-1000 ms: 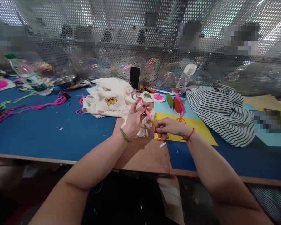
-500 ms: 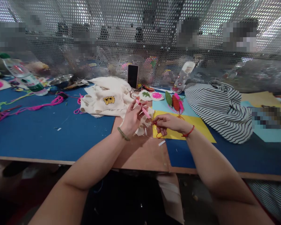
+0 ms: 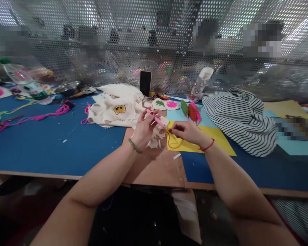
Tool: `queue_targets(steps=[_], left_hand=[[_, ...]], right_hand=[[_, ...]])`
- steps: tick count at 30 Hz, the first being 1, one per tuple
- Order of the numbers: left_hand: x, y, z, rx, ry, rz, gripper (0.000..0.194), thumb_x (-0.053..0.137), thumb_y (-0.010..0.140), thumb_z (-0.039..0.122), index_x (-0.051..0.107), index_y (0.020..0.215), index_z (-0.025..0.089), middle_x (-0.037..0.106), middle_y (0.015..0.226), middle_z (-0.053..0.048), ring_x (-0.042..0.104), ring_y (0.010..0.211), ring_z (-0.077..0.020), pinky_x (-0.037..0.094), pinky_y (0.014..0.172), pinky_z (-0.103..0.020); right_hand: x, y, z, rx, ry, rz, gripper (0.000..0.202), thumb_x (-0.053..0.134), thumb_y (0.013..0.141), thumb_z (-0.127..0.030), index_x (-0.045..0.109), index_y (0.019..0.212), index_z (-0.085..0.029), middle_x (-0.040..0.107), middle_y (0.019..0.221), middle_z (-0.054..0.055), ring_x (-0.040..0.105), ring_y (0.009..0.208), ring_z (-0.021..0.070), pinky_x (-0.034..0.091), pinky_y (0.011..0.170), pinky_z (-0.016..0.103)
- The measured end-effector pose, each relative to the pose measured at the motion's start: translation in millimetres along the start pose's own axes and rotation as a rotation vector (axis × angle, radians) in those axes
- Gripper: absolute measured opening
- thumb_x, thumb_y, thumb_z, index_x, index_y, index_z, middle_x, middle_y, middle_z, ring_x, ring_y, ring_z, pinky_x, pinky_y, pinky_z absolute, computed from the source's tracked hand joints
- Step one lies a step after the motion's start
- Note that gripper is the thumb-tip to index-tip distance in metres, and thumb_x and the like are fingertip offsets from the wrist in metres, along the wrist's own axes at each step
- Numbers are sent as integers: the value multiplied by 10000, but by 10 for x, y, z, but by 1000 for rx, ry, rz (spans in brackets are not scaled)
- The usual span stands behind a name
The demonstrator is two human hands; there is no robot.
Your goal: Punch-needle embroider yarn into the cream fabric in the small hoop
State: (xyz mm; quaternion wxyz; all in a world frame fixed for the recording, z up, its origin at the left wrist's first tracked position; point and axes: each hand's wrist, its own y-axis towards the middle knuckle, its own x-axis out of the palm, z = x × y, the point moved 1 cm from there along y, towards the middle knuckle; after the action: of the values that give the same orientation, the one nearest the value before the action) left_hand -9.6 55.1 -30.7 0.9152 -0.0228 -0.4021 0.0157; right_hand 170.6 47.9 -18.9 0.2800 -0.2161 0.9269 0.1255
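My left hand (image 3: 144, 129) is closed on a pink pen-like tool (image 3: 159, 121), which slants down to the right. Just right of the tool's lower end, my right hand (image 3: 184, 132) pinches at orange-red yarn (image 3: 175, 146) that loops over the yellow sheet (image 3: 215, 138). Small frayed cream cloth scraps (image 3: 154, 140) lie beneath the tool. Behind my left hand is a crumpled cream cloth (image 3: 105, 111) with a yellow embroidered patch (image 3: 119, 109).
A phone (image 3: 145, 83) stands upright at the back. Two round patches, green (image 3: 159, 103) and pink (image 3: 172, 105), lie before it. Striped fabric (image 3: 243, 119) is on the right; a bottle (image 3: 28, 85) and pink yarn (image 3: 48, 113) are on the left.
My right hand has turned and its fingers have drawn together. More of the orange-red yarn loop shows below it. My left hand has barely moved.
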Motion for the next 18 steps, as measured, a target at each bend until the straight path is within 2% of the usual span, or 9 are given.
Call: queue_targets(steps=[4,9,14,18], left_hand=[[13,-10,7,-7,-3,22,274,575,892,101,543,1128,236,737,998,-27,693,835,-121,509,834,-266],[9,-16,2,-6,-26,7,385,566,892,79,509,1218,275,743,1002,-22,709,845,-120,516,856,-277],[-18,1,-30,-1,-14,5,191,597,873,92,588,1037,189,738,1078,-67,708,952,-148,515,922,-308],[-8,29,5,18,-14,14,83,583,878,78,612,890,155,732,1120,-78,694,1041,-169,507,975,-322]], right_hand=[[5,0,-2,-14,-154,-62,409,616,796,-556,546,644,-183,570,627,2,470,588,114,353,557,257],[26,15,2,-9,-247,-130,308,592,833,-441,573,667,-182,621,657,14,515,607,124,377,597,263],[2,3,-31,-7,-311,-231,332,552,850,-451,566,661,-178,583,640,5,497,603,122,358,591,259],[-98,-28,-38,-33,-387,-374,338,518,863,-417,525,623,-179,507,602,-15,452,593,111,327,590,258]])
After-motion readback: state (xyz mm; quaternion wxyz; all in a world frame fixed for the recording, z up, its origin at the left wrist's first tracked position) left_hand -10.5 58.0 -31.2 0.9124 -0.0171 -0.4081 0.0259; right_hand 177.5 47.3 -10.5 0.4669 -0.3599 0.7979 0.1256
